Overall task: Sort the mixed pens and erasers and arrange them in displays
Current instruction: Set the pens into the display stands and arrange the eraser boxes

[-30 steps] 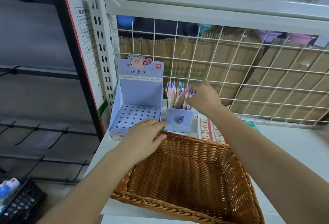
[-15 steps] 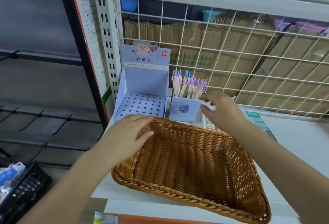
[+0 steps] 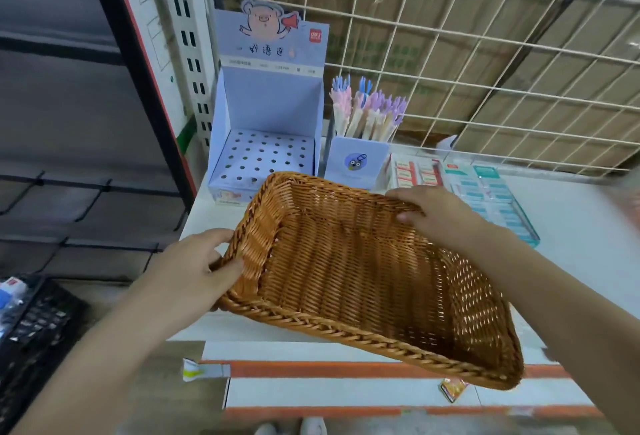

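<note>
While both hands grip the wicker basket, we log the lettering first. The blue display box has a header card with a cartoon pig holding a red megaphone. Below the pig runs a line of handwritten-style Chinese characters, then a strip of fine print too small to read. The red logo in its top right corner is blurred. The box's perforated floor shows rows of round holes.

Just right of it stands a pale blue pen cup with a round cartoon badge, packed with pens in pink, blue and purple caps. Next come a tray of erasers with red-orange labels and a teal tray of pale blue-wrapped pieces; the print on both is illegible. Behind the wire grid, the cardboard cartons carry faint green print.

The left hand clasps the basket's left rim, thumb on the inner wall. The right hand curls over the far rim. The basket is tilted, its far corner overlapping the display box front. Its near right corner juts past the front edge of the shelf. We cannot tell whether its base touches the shelf.

Bare white shelf lies right of the teal tray. The left hand is at the shelf's left edge, with a black crate on the floor below.
</note>
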